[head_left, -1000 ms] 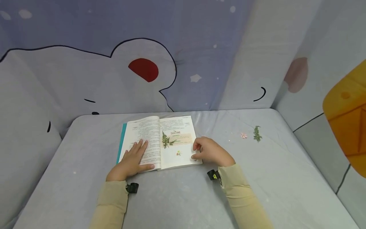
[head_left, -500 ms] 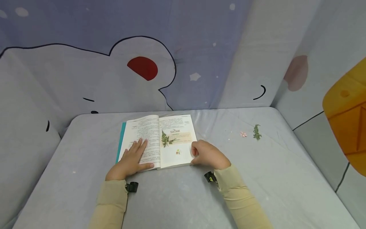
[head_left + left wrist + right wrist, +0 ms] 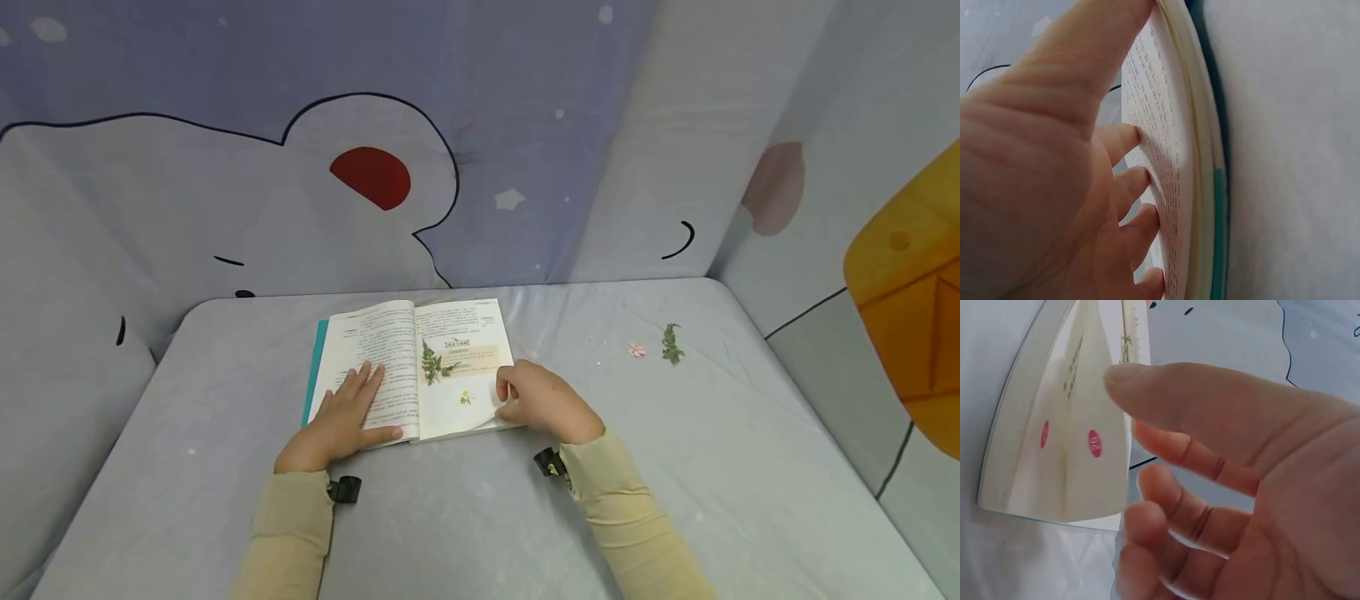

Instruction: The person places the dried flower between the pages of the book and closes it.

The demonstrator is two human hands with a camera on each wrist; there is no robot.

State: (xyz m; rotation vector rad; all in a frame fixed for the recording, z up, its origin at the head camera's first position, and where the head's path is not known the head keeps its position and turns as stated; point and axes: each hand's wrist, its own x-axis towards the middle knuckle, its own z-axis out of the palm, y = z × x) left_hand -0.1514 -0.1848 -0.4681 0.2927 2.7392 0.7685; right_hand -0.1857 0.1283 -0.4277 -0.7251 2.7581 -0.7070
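Paperback book (image 3: 447, 415), open and face up, lies on a pale cloth-covered table (image 3: 480, 521), its teal cover (image 3: 316, 371) showing along the 9 o'clock edge. From the book's middle, the left hand (image 3: 337, 421) is toward 8 o'clock, fingers straight and spread, resting flat on the left page (image 3: 397, 392). The right hand (image 3: 543, 402), between 3 and 4 o'clock, has its fingers bent, thumb and index finger pinching the outer edge of a raised leaf (image 3: 1097, 481). The right wrist view shows this leaf bowed away from the pages beneath, 2 red ovals (image 3: 1095, 444) visible near its foot and the next page's. On the right page, a fern sprig (image 3: 431, 364) lies toward 9 o'clock and a small flower (image 3: 466, 398) toward 6; whether they are printed or real, I cannot tell. Well apart from the book, toward 3 o'clock, are 1 pink flower (image 3: 636, 350) and, just beyond it, 1 green sprig (image 3: 671, 344). The leaf looks thin, light and floppy, likely to crease; its outer corner, toward 4 o'clock, seems the best hold. The thicker book probably springs, so a flat palm suits it. The loose sprig seems fragile, best taken by its stem.
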